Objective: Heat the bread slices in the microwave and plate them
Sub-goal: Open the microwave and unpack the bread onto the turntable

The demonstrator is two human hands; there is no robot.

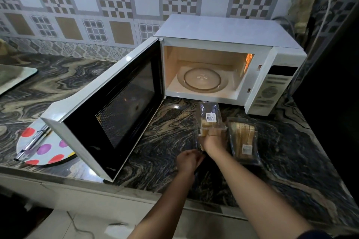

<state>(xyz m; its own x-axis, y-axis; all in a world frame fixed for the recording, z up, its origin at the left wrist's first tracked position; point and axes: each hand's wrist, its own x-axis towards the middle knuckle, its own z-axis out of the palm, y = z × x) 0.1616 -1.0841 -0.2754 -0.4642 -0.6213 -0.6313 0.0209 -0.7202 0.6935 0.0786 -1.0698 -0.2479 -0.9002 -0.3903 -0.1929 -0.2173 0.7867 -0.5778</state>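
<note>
The dark veined counter (159, 137) filled the view. On it, at 1 o'clock, stood the white microwave (229, 31), its cavity lit. Its door (108, 110) was swung wide open toward 9 o'clock. The glass turntable (202, 79) inside was bare. At 8 o'clock a spotted plate (44, 150) lay on the counter, partly under the door's outer corner, with metal tongs (32, 144) resting across it.

At 4 o'clock, in front of the microwave, a second bread pack (243, 139) lay flat, sealed in clear plastic. Just beside it toward 9 o'clock was the opened bread pack (208, 116), its far end pointing at the cavity. The right hand (213, 139) reached into its near end, fingers curled around the bread slices (205, 132) inside. At 5 o'clock the left hand (189, 159) pinched the loose clear wrapper at that same end, fingers bent.
</note>
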